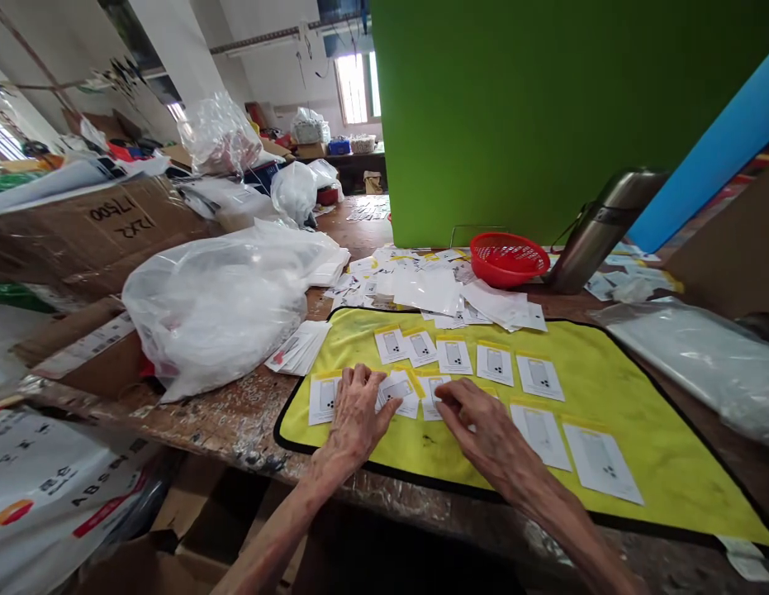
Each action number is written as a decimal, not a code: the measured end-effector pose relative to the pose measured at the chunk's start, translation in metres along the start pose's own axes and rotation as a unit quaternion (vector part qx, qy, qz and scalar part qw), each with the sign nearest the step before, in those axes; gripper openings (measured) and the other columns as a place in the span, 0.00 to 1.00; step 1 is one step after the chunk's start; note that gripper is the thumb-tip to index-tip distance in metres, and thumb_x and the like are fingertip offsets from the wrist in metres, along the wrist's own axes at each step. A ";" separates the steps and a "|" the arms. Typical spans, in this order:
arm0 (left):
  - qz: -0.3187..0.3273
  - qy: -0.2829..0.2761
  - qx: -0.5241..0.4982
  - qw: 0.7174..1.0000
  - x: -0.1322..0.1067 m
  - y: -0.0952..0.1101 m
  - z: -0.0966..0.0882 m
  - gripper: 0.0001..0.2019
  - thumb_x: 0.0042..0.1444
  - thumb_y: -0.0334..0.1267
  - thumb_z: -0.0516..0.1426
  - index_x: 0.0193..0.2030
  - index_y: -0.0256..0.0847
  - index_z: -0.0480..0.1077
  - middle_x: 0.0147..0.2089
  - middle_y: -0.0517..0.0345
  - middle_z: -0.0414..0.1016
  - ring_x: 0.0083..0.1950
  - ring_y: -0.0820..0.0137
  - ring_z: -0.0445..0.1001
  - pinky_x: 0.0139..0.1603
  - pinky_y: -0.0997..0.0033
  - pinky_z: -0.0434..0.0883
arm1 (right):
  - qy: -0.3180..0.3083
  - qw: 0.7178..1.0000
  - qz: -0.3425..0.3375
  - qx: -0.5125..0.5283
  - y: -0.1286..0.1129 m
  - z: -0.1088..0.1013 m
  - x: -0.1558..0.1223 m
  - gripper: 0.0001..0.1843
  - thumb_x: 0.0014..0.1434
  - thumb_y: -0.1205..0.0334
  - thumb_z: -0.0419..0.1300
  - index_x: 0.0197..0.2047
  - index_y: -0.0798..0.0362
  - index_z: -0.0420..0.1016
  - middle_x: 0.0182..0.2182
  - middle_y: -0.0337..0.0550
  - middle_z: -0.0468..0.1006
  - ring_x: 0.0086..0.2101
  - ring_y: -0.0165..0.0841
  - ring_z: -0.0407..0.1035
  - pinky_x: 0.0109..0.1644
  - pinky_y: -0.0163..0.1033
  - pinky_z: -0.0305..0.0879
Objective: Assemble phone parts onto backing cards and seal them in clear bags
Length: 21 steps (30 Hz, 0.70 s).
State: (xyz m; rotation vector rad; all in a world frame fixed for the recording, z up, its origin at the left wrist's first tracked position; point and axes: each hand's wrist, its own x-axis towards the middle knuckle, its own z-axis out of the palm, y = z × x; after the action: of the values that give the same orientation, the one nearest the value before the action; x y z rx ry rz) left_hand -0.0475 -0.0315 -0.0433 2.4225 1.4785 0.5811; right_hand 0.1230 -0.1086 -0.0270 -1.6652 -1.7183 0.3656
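My left hand (358, 409) lies palm down with its fingers stretched over the small white cards in the front row. One card (322, 400) shows on its left side, and a tilted card (401, 393) lies by its thumb. My right hand (477, 413) is bent, thumb and fingers drawn together at the right edge of another card (431, 398); what sits between them is hidden. Each card has a yellow top strip and a grey phone-back picture. Several more, such as a back-row card (454, 357) and a larger-looking card (600, 463), lie on the yellow cloth (653, 438).
Behind the cloth are loose white papers (426, 289), a red basket (506, 260) and a steel flask (598, 235) by a green panel (545, 107). A stuffed clear plastic bag (216, 302) and a card stack (301, 347) stand left. Another plastic bag (700, 355) lies right.
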 end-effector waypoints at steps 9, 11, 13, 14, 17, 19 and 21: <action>-0.109 0.057 -0.324 0.938 0.008 -0.016 -0.020 0.06 0.53 0.39 0.53 0.28 0.41 0.62 0.26 0.62 0.67 0.28 0.72 0.67 0.30 0.73 0.65 | 0.033 0.998 -0.032 -0.031 -0.004 0.028 0.012 0.10 0.61 0.64 0.49 0.43 0.51 0.68 0.38 0.49 0.73 0.40 0.41 0.70 0.44 0.48 0.69; -0.143 0.082 -0.361 0.918 0.024 -0.028 -0.029 0.07 0.51 0.41 0.55 0.29 0.40 0.63 0.26 0.63 0.67 0.27 0.74 0.67 0.28 0.75 0.64 | 0.037 0.999 -0.022 -0.031 -0.004 0.021 0.010 0.09 0.61 0.63 0.48 0.42 0.50 0.68 0.38 0.48 0.73 0.40 0.41 0.70 0.44 0.48 0.69; -0.170 0.101 -0.323 0.925 0.046 -0.039 -0.034 0.06 0.51 0.40 0.54 0.29 0.40 0.63 0.26 0.62 0.68 0.27 0.73 0.68 0.28 0.76 0.64 | 0.046 0.998 -0.013 -0.035 -0.004 0.017 0.007 0.09 0.62 0.62 0.48 0.41 0.50 0.68 0.38 0.48 0.73 0.40 0.42 0.71 0.43 0.48 0.69; -0.188 0.104 -0.279 0.936 0.056 -0.044 -0.035 0.06 0.52 0.39 0.54 0.29 0.40 0.63 0.26 0.62 0.68 0.28 0.72 0.70 0.29 0.76 0.64 | 0.048 0.998 -0.009 -0.039 -0.002 0.017 0.005 0.10 0.62 0.61 0.48 0.41 0.50 0.68 0.38 0.48 0.73 0.39 0.42 0.71 0.43 0.48 0.69; -0.227 0.092 -0.161 0.956 0.079 -0.051 -0.030 0.03 0.52 0.35 0.54 0.29 0.40 0.64 0.27 0.57 0.71 0.34 0.66 0.73 0.36 0.70 0.67 | 0.038 0.998 -0.008 -0.050 0.002 0.019 0.001 0.10 0.62 0.60 0.48 0.41 0.51 0.69 0.38 0.49 0.74 0.39 0.42 0.72 0.41 0.48 0.70; -0.232 0.085 -0.127 0.961 0.084 -0.050 -0.025 0.01 0.50 0.33 0.55 0.30 0.40 0.66 0.32 0.52 0.74 0.40 0.60 0.74 0.41 0.64 0.67 | 0.039 0.998 -0.009 -0.058 0.006 0.019 -0.003 0.11 0.63 0.60 0.47 0.41 0.51 0.69 0.37 0.49 0.74 0.38 0.41 0.72 0.40 0.47 0.71; -0.217 0.085 -0.078 0.969 0.082 -0.046 -0.024 0.07 0.50 0.32 0.56 0.37 0.39 0.68 0.42 0.45 0.74 0.47 0.54 0.72 0.46 0.59 0.67 | 0.060 0.996 -0.013 -0.071 0.010 0.018 -0.010 0.11 0.64 0.61 0.47 0.40 0.51 0.69 0.36 0.48 0.74 0.38 0.41 0.73 0.39 0.46 0.71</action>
State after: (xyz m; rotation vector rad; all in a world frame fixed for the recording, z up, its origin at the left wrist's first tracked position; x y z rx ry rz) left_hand -0.0612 0.0620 -0.0239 1.8839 1.8789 0.7798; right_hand 0.1181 -0.1116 -0.0490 -1.7268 -1.7084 0.1293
